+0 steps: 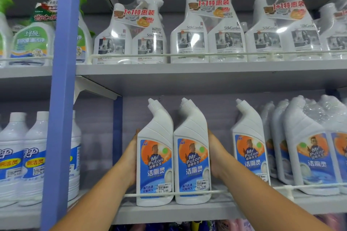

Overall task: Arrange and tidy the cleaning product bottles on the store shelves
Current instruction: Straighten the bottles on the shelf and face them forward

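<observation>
A store shelving unit with grey shelves [187,69] and a blue upright post [63,80] fills the view. The upper shelf holds shrink-wrapped twin packs of white spray bottles [208,30]. On the lower shelf, large white jugs [33,155] stand left of the post, and a crowded group of white angled-neck cleaner bottles [308,148] stands at the right.

In the middle of the lower shelf, two matching cleaner bottles stand upright and touching, behind a thin white front rail [187,192]. The left hand [131,157] presses flat against the outer side of the left bottle [155,155]; the right hand [216,153] presses against the outer side of the right bottle [192,153]. Both hands look open-palmed, squeezing the pair between them, though the fingers are hidden behind the bottles, so a curled grip cannot be ruled out.

Likely risks: the bottles are tall and narrow, so uneven pressure could tip one backward or let it slip out from between the palms. Sliding the pair right could knock the lone bottle [249,148] nearby. Lifting them could catch their bases on the rail.
</observation>
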The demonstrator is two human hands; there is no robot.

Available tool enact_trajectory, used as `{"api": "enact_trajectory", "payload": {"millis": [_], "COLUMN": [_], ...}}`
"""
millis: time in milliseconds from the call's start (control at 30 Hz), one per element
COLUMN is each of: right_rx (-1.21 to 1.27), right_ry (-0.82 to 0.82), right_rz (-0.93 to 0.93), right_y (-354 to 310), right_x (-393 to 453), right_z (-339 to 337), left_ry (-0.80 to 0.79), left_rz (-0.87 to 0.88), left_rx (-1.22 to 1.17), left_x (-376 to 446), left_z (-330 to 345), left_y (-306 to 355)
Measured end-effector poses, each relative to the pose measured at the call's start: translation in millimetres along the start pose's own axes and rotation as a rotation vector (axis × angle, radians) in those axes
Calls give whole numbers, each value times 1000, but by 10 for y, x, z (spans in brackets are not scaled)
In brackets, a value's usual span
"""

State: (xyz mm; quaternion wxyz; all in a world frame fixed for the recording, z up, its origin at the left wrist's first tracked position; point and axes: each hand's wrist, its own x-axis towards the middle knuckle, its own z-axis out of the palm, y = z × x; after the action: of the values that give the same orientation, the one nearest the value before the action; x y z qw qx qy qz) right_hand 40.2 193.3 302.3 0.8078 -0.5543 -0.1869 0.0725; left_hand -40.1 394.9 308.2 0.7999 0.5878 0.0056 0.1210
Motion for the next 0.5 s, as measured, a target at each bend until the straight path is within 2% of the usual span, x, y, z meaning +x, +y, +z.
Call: {"api": "enact_trajectory", "payload": {"millis": [267, 500], "right_rx": [16, 23], "right_ry": [-15, 13], "right_rz": [12, -6], "right_y": [8, 89], "right_x": [2, -121], "right_z": [25, 42], "left_ry": [-13, -22], "left_rz": [37, 84], "left_rx": [53, -51], "left_x": [-14, 48], "left_z": [1, -50], "left_y": [-3, -55]}}
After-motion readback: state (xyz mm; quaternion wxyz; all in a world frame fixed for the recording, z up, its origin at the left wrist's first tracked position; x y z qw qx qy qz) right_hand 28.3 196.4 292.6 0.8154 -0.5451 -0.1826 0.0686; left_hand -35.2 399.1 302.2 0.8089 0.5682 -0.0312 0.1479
